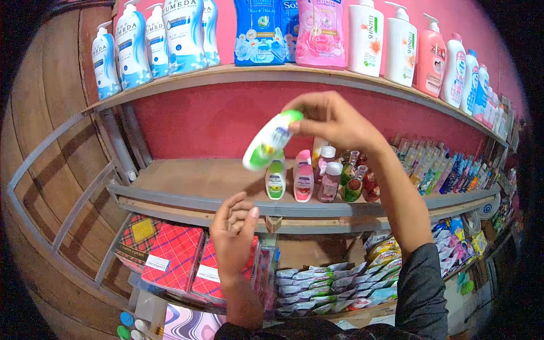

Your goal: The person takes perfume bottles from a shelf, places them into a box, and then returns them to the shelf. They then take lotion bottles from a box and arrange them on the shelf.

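Held up in front of the pink wall is a white bottle with a green cap and green base [266, 141], tilted and slightly blurred. My right hand [331, 122] grips it near its capped end. Lower down, my left hand [233, 226] is raised before the shelf edge, fingers partly curled and apart, holding nothing. Behind the held bottle, a similar small green-and-white bottle [276, 182] stands on the middle shelf [198, 175]. Beside it are pink bottles [304, 184] and a clear bottle with a white cap [330, 181].
Pump bottles [131, 51] and detergent pouches [320, 34] line the upper shelf [226, 73]. Many small perfume bottles [447, 170] stand at the right. Below are red plaid boxes [173, 252] and stacked sachets [323, 283]. A metal frame [42, 147] borders the left side.
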`<action>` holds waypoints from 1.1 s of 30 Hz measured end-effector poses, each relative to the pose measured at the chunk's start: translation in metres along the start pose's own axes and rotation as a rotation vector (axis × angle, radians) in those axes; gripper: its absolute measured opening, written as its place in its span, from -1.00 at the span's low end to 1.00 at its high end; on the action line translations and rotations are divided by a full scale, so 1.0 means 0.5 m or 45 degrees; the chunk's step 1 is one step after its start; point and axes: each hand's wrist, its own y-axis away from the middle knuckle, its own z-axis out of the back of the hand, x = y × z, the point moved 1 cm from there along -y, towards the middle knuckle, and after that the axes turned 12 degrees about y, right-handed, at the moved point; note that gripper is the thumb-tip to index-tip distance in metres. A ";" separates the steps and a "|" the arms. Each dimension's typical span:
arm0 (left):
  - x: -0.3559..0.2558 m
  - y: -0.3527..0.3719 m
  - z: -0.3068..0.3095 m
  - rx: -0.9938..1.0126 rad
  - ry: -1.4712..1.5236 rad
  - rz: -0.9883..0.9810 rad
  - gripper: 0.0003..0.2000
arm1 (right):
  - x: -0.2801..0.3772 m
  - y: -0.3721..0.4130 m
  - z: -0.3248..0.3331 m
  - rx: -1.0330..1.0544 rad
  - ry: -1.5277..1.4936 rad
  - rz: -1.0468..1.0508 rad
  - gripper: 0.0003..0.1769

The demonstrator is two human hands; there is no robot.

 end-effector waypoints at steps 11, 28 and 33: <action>0.018 0.012 0.030 0.097 -0.137 0.036 -0.70 | -0.258 -0.089 0.020 0.022 1.311 -0.488 -0.65; 0.024 0.020 0.036 0.117 -0.121 0.047 -0.74 | -0.464 -0.136 -0.076 0.852 1.385 -0.884 -0.58; 0.013 0.021 0.032 0.113 -0.141 0.031 -0.75 | -0.484 -0.129 -0.083 0.870 1.380 -0.805 -0.60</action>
